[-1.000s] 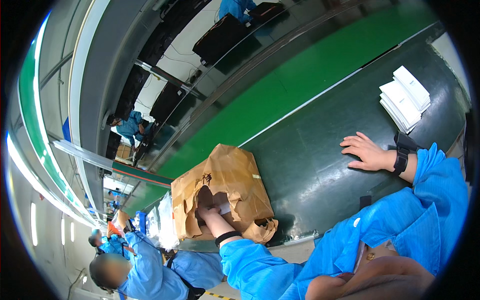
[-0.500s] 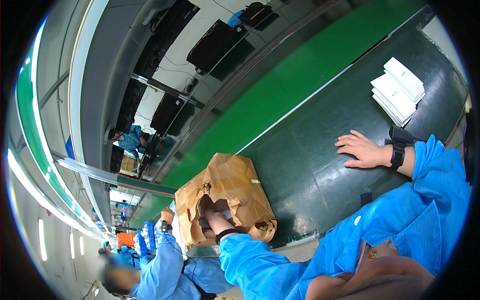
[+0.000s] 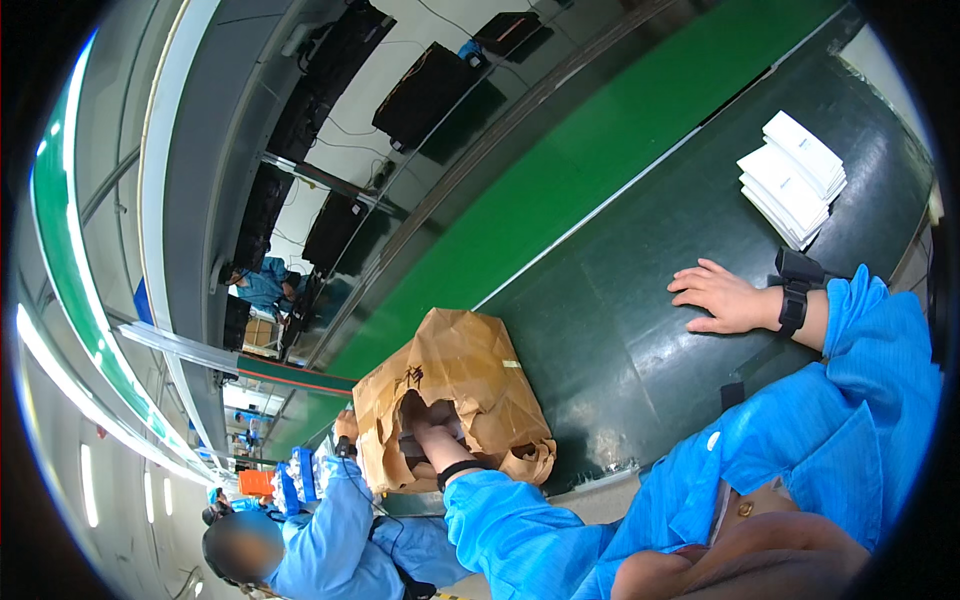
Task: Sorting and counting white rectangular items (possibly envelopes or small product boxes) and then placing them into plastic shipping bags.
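Observation:
A large brown paper package (image 3: 485,365), torn open on its near side, stands at the left of the dark green table. My left hand (image 3: 430,437) reaches through the ragged hole; its fingers are hidden inside, so I cannot see whether they hold anything. Pale contents show dimly past the torn edge. My right hand (image 3: 722,298) lies palm down on the tabletop with fingers spread, holding nothing, a black band and device around its wrist. Beyond that hand, at the far right, lie stacked white booklets or flat packets (image 3: 790,185), apart from it.
A bright green conveyor belt (image 3: 590,150) runs along the table's far side. Left of the package, a co-worker in a blue smock (image 3: 335,530) has a hand close to it. Black screens (image 3: 430,95) hang beyond the belt. Orange bins (image 3: 256,482) stand farther left.
The co-worker's hand has moved right, toward the package, and their head has shifted slightly. My left hand stays in the hole; my right hand stays flat on the table.

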The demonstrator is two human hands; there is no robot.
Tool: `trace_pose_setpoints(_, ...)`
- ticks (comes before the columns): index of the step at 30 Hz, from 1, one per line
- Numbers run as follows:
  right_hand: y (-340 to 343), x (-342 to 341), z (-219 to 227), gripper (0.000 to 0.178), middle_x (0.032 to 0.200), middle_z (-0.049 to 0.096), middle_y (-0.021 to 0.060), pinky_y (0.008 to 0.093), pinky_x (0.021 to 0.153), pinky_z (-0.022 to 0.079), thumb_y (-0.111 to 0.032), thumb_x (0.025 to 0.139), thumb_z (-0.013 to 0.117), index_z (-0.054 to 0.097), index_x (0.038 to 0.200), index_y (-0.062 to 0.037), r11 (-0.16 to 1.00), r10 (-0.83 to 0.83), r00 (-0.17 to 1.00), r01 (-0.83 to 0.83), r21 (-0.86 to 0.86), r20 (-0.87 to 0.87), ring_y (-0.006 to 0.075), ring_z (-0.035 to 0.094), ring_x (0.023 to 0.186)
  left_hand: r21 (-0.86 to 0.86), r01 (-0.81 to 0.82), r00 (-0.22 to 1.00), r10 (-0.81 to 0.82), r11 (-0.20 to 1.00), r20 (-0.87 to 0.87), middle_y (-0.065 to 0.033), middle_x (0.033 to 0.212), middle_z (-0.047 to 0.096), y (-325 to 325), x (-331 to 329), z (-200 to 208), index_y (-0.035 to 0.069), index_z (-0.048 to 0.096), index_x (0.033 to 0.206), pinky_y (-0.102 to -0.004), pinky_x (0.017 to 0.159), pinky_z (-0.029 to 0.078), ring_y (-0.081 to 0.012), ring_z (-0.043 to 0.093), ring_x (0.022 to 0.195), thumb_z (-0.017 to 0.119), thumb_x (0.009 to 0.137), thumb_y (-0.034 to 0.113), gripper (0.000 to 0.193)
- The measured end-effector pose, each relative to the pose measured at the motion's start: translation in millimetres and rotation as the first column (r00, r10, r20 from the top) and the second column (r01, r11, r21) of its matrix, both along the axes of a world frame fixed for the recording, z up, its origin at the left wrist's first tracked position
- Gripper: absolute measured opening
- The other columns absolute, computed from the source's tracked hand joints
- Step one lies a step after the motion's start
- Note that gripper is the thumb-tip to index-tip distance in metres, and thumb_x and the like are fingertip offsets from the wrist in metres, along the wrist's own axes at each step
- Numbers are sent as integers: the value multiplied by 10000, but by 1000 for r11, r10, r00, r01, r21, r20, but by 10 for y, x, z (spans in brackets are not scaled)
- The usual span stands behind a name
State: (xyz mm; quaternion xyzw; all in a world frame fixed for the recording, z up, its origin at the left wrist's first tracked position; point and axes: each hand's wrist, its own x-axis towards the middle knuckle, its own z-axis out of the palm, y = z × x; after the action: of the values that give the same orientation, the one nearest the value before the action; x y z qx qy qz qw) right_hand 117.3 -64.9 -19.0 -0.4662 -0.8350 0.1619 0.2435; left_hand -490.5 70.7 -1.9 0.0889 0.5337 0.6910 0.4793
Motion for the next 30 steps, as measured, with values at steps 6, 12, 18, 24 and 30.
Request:
trace_pose_setpoints(6,29,55,-51,420,1249,427,99,484,1038,186,-369,807,549,522,1098,-67,1000,10,1000,-10,29,-10,255,317,1238,95,9,1000,-6,995,-31,-165,986,577,-165,309,243,-22,492,1049,-445,804,466,-305,564,877,514,829,115,260)
trace_pose_setpoints(12,-20,104,-105,429,1232,446,101,489,1037,178,-383,824,530,512,1119,-72,1000,27,995,-27,4,-92,255,330,1232,482,242,950,-103,842,-296,-166,1158,506,-1434,1442,779,-46,390,1211,-421,898,408,-275,520,1027,540,823,85,436)
trace_pose_setpoints(18,-27,-100,-56,487,1174,481,154,342,904,398,-343,844,559,455,1173,2,949,67,781,-242,-203,-621,257,484,1096,454,312,733,92,835,-673,-201,1177,470,-2131,2470,1185,-46,345,1242,-419,862,431,-279,525,1009,554,805,48,493)
trace_pose_setpoints(24,7,-25,-21,589,1301,387,114,341,978,321,-291,832,599,333,1294,-39,812,-40,691,-398,-427,-721,219,381,1205,402,577,726,-221,711,-652,-243,1188,441,-2356,3021,1888,-12,300,1278,-481,808,461,-304,530,1000,552,795,-3,545)
trace_pose_setpoints(30,-88,-39,44,838,1361,314,117,359,1034,247,-289,749,692,185,1361,-24,769,-122,188,-603,-212,-975,207,299,1259,201,843,472,-505,500,-723,-170,1147,491,-1539,3803,891,-66,358,1236,-368,908,390,-251,500,1048,650,708,14,608)
